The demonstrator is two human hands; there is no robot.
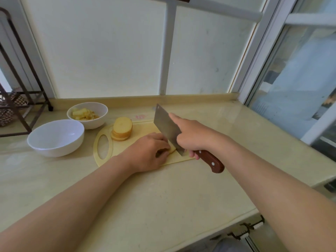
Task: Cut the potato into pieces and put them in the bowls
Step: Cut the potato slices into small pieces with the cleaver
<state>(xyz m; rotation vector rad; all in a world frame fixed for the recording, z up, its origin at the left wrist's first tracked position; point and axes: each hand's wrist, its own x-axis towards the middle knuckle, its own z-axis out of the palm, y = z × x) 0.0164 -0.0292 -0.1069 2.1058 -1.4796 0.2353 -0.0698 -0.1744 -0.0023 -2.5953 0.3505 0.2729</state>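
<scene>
The right hand has its grip clenched on the cleaver handle, forefinger along the blade. The left hand, grip curled, pins a potato piece on the cutting board. Left fingertips should tuck back from the edge, and the blade should drop straight.

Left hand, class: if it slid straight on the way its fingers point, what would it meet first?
Most likely the cleaver, held by the right hand. The left hand holds down a potato piece, its fingers aimed at the blade's flat side; the gap between them is hard to judge.
</scene>
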